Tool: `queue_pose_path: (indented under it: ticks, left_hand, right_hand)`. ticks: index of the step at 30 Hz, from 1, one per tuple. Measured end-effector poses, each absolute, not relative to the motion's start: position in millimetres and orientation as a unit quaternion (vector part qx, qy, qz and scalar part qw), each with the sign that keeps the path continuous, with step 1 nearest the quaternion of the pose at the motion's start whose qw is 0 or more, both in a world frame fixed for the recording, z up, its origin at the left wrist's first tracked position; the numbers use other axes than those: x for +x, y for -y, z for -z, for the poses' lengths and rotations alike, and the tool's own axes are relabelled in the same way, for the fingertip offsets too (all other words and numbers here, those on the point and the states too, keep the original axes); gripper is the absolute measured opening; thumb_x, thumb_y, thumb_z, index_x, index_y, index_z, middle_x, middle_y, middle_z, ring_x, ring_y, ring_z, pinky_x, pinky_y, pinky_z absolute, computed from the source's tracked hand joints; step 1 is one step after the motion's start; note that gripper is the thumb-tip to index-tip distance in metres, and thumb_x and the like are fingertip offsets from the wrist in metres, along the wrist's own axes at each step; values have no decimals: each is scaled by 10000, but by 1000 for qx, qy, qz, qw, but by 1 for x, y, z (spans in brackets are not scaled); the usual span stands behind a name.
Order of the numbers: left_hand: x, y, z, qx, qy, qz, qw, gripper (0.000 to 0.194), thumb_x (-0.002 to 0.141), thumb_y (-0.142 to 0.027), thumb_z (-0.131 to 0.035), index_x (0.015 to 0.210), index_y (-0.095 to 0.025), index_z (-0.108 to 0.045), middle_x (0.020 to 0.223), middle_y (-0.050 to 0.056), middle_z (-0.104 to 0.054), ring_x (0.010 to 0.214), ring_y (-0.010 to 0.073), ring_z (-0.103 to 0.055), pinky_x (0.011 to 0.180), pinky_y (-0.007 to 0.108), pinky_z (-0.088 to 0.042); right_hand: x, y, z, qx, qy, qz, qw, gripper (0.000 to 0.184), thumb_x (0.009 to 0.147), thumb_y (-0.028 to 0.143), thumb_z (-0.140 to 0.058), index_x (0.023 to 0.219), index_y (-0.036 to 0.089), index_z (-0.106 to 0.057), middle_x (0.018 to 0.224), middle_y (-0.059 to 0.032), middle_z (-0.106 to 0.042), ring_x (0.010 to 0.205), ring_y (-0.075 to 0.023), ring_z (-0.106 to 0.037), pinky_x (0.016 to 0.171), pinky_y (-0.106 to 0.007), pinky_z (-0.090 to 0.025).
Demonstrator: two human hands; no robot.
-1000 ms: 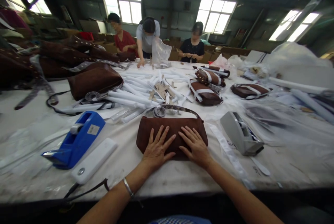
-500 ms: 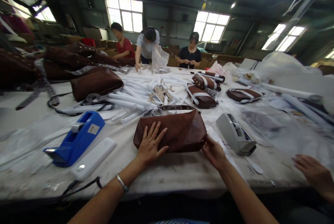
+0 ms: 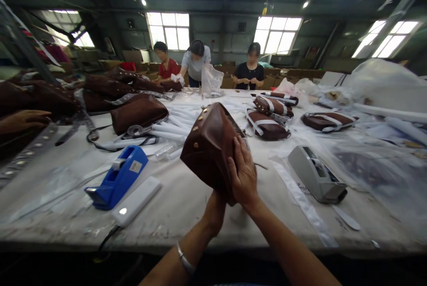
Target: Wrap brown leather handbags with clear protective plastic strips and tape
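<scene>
A brown leather bag (image 3: 208, 146) with brass studs is held up over the table in front of me, turned so that a studded end faces me. My right hand (image 3: 245, 170) presses against its right side, fingers along the leather. Underneath, my left hand (image 3: 216, 210) supports the lower end, its fingers hidden by the bag. To the left stand a blue tape dispenser (image 3: 122, 177) and a long white device (image 3: 137, 201) with a black cable. A grey tape dispenser (image 3: 315, 175) stands to the right.
Another brown bag (image 3: 140, 112) lies left, near a pile of bags (image 3: 110, 83). Strapped bags (image 3: 268, 123) lie right of white rolls (image 3: 173, 123). Clear plastic sheeting (image 3: 376, 161) covers the right side. A co-worker's hand (image 3: 25, 120) is at far left; several people work across the table.
The bag has been lifted and turned from lying lengthwise to end-on. My left hand moved beneath it, my right onto its side. A co-worker's hand left the right edge; another hand appeared at left.
</scene>
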State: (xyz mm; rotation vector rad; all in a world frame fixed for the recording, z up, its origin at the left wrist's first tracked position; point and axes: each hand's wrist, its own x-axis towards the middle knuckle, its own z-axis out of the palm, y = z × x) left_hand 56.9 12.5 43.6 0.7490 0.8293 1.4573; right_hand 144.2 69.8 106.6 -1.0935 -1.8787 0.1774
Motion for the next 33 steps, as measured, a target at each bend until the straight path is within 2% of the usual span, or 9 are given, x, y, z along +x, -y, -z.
queue_pose_path:
  ticks: [5, 8, 12, 16, 19, 22, 24, 29, 33]
  left_hand:
    - [81, 37, -20, 287, -391, -456, 747, 478, 896, -516, -519, 1142, -142, -686, 1072, 124, -736, 984, 248, -695, 874, 395, -550]
    - [55, 46, -45, 574, -434, -309, 621, 337, 880, -446, -585, 854, -153, -749, 741, 67, -738, 667, 206, -693, 693, 332, -565]
    - [16, -4, -85, 690, -545, -445, 171, 324, 979, -322, -462, 1181, -203, -687, 1179, 89, -721, 1076, 210, -670, 990, 344, -489]
    - [10, -48, -57, 751, -581, -312, -22, 499, 968, -353, -503, 1443, -200, -482, 1508, 139, -456, 1412, 312, -398, 1154, 559, -295]
    - [12, -45, -23, 745, -606, -268, -77, 507, 980, -355, -477, 1474, -249, -441, 1585, 125, -319, 1466, 325, -292, 1168, 597, -228]
    - [13, -35, -11, 739, -613, -264, -90, 516, 988, -356, -454, 1493, -257, -407, 1601, 116, -283, 1481, 310, -256, 1179, 587, -201]
    - [13, -31, -12, 741, -610, -266, -88, 524, 984, -369, -464, 1494, -267, -402, 1607, 106, -274, 1486, 309, -242, 1184, 589, -178]
    - [11, -25, -12, 756, -593, -265, -84, 588, 946, -427, -533, 1501, -302, -383, 1619, 90, -246, 1495, 336, -200, 1187, 621, -118]
    - [10, -24, -8, 760, -590, -256, -93, 608, 936, -410, -555, 1505, -287, -380, 1620, 111, -236, 1492, 351, -199, 1175, 638, -145]
  right_hand:
    - [166, -65, -70, -479, 839, 41, 254, 589, 977, 454, -459, 1515, 230, -371, 1570, -115, -375, 1456, -332, -304, 1174, -587, -236]
    - [169, -56, -40, -478, 849, 64, 215, 608, 951, 449, -510, 1504, 227, -394, 1595, -122, -320, 1469, -356, -265, 1176, -623, -185]
    - [166, -46, -27, -483, 847, 58, 215, 627, 935, 379, -537, 1511, 191, -377, 1615, -124, -264, 1497, -343, -195, 1199, -606, -151]
    - [180, -47, -52, -436, 871, 3, 227, 462, 962, 290, -477, 1392, 133, -541, 1517, -127, -456, 1442, -275, -356, 1193, -483, -295]
    - [201, -50, -91, -420, 857, -13, 298, 373, 989, 227, -405, 1277, 214, -642, 1351, -51, -635, 1335, -188, -508, 1137, -374, -400]
    - [217, -53, -106, -474, 801, 78, 357, 507, 978, 331, -459, 1473, 223, -439, 1538, -71, -435, 1471, -275, -299, 1197, -523, -266]
    - [221, -52, -89, -488, 809, 113, 306, 682, 945, 439, -519, 1546, 214, -291, 1619, -95, -270, 1507, -334, -166, 1197, -597, -191]
    - [225, -48, -21, -473, 863, 81, 159, 745, 905, 516, -577, 1537, 218, -320, 1637, -114, -206, 1506, -347, -151, 1196, -577, -199]
    - [227, -52, -60, -428, 881, 70, 188, 726, 934, 495, -533, 1551, 209, -278, 1625, -128, -242, 1496, -328, -207, 1185, -557, -251]
